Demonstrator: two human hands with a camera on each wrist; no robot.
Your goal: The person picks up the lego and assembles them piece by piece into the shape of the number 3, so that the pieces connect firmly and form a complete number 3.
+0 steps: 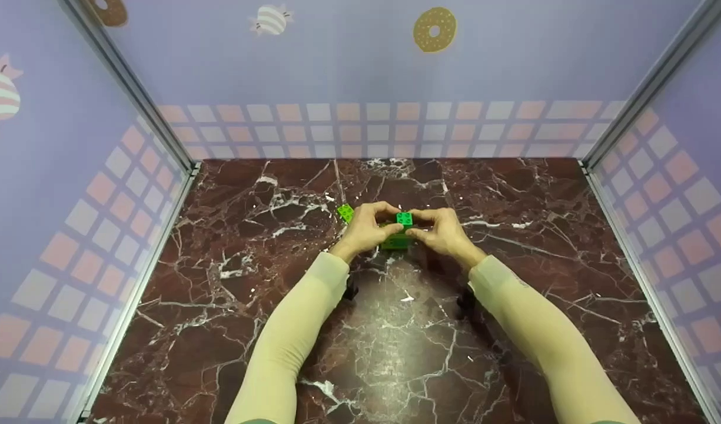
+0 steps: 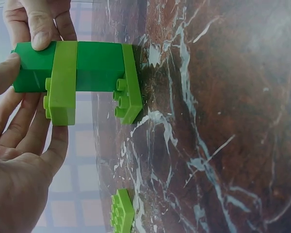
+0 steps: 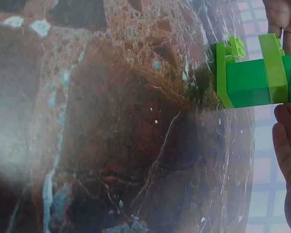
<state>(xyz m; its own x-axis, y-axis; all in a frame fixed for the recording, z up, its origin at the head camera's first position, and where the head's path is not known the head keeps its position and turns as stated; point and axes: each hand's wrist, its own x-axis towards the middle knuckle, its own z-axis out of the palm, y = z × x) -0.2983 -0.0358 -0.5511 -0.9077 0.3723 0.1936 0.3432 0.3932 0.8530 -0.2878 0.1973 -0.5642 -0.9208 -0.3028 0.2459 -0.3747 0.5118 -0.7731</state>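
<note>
A small tower of toy building bricks stands on the marbled table. Its lime base brick [image 2: 132, 85] lies at the bottom, then a dark green brick [image 2: 101, 65], a lime brick [image 2: 64, 82] that juts out sideways, and a dark green top brick [image 1: 404, 219]. My left hand [image 1: 366, 229] pinches the top brick from the left, its thumb on the near side and its fingers around the far side. From the right, my right hand [image 1: 442, 232] grips the same brick with thumb and fingers.
Left of the tower, a loose lime brick [image 1: 345, 212] lies studs up, close by my left hand. Patterned walls [image 1: 360, 129] enclose the table [image 1: 395, 353] at the back and on both sides, with metal posts [image 1: 160, 118] at the corners.
</note>
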